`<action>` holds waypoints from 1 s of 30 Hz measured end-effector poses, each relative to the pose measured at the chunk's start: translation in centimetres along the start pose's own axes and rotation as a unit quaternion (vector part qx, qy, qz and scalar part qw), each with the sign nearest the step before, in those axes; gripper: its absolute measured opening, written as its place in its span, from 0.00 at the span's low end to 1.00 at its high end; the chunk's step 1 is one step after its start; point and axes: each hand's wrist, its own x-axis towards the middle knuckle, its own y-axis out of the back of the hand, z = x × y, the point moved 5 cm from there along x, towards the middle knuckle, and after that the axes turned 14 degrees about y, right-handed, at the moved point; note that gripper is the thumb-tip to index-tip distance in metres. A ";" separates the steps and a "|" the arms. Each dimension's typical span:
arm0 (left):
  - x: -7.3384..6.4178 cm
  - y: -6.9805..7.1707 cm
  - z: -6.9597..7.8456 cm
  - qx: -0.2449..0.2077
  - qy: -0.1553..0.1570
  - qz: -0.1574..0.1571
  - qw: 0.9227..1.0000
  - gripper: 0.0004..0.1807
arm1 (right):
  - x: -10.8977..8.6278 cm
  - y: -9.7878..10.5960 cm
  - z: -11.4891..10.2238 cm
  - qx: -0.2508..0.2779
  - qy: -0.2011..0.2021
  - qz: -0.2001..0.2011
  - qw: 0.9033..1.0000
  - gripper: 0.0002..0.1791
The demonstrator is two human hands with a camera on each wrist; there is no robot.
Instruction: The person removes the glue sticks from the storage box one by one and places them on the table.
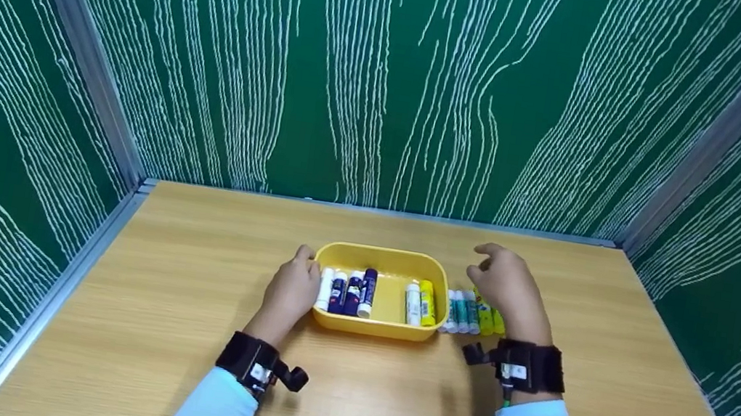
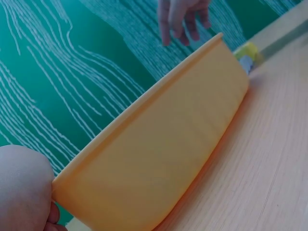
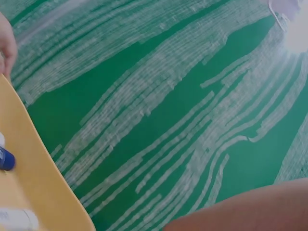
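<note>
A yellow plastic tub stands on the table, and my left hand grips its left rim. Inside, several white and dark purple glue sticks line the left end. A white glue stick and a yellow glue stick lie together at the right end. Against the tub's right outer side is a row of white-and-teal glue sticks and yellow glue sticks, partly covered by my right arm. My right hand hovers over that row, holding nothing; its fingers hang loosely in the left wrist view.
The wooden table meets green panels with white wavy lines at the back and sides. Grey metal posts stand in the corners. Each wrist wears a black strap with a small camera.
</note>
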 end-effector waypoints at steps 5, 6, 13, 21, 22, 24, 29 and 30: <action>-0.1 0.0 0.1 0.000 -0.007 0.003 1.000 0.18 | 0.1 -1.3 -2.4 -0.020 0.042 0.008 0.999 0.30; -0.1 0.0 0.0 0.003 -0.008 0.005 1.000 0.18 | 0.2 -1.7 -2.9 -0.024 0.053 0.011 0.998 0.29; 0.0 0.2 -0.2 0.010 -0.010 0.009 1.000 0.18 | 0.8 -4.6 -4.9 -0.037 0.058 -0.012 0.998 0.29; 0.2 0.0 -0.4 0.004 -0.001 0.005 1.000 0.19 | 1.4 -7.5 -5.0 -0.070 0.038 -0.038 0.996 0.28; 0.2 0.0 -0.4 0.004 0.000 0.005 1.000 0.19 | 1.5 -7.8 -4.9 -0.072 0.037 -0.039 0.996 0.28; 0.1 0.0 -0.3 0.004 0.001 0.006 1.000 0.19 | 1.6 -8.3 -4.7 -0.073 0.032 -0.045 0.996 0.28; 0.0 0.2 -0.1 0.001 0.004 0.001 1.000 0.18 | 1.6 -9.5 -4.4 -0.066 0.008 -0.063 0.996 0.27; 0.0 0.2 -0.1 0.000 0.005 0.000 1.000 0.18 | 1.6 -9.7 -4.4 -0.064 0.003 -0.065 0.996 0.27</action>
